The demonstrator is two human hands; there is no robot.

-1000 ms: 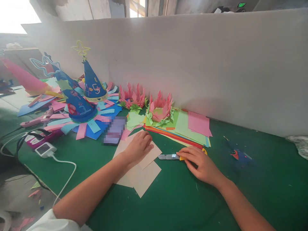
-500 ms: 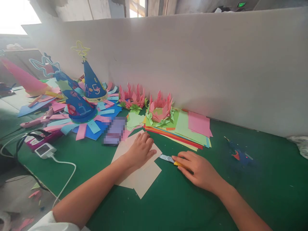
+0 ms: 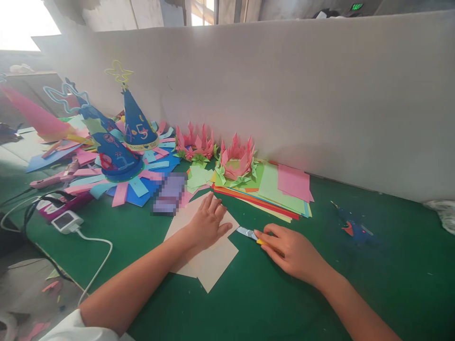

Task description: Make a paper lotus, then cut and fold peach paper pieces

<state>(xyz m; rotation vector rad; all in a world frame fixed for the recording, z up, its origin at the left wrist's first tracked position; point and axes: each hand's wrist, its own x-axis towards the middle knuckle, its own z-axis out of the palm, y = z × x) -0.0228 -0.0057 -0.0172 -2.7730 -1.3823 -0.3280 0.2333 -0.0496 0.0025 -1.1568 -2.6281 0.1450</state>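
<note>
Pale pink sheets of paper (image 3: pixel 217 265) lie overlapping on the green table. My left hand (image 3: pixel 209 222) rests on them, palm down with its fingers stretched out. To its right, my right hand (image 3: pixel 287 248) is closed around a utility knife (image 3: pixel 249 233) with a yellow handle. The knife's blade is out, and its tip is at the right corner of the upper sheet. Whether the tip goes under the sheet I cannot tell.
Behind my hands are a stack of coloured paper (image 3: pixel 263 199) and pink paper crowns (image 3: pixel 236 158). Blue cone hats (image 3: pixel 137 121) stand at the left, near a blurred phone (image 3: pixel 168 194), a white charger (image 3: pixel 67 221) and cables. A dark blue object (image 3: pixel 357 232) lies at the right.
The fingers of my left hand have shifted slightly on the paper. My right hand and the knife are in nearly the same place.
</note>
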